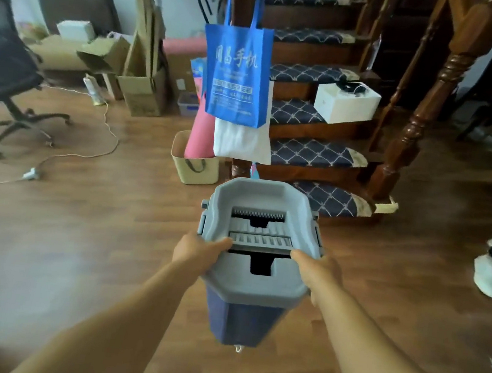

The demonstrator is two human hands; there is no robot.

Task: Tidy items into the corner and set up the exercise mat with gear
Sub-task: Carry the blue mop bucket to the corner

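Clamps left hand (200,250) and right hand (318,268) on the grey slotted top of a boxy blue mop bucket (242,317). Glossy wood-plank floor (78,244) below.

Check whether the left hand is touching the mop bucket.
Touching. The head view shows the left hand gripping the grey lid edge of the mop bucket, thumb laid over the top.

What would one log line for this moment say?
mop bucket held; left hand grips left rim; right hand grips right rim; stairs ahead

Wooden floor (104,231), office chair (6,73), cardboard boxes (141,94), beige basket (194,169)
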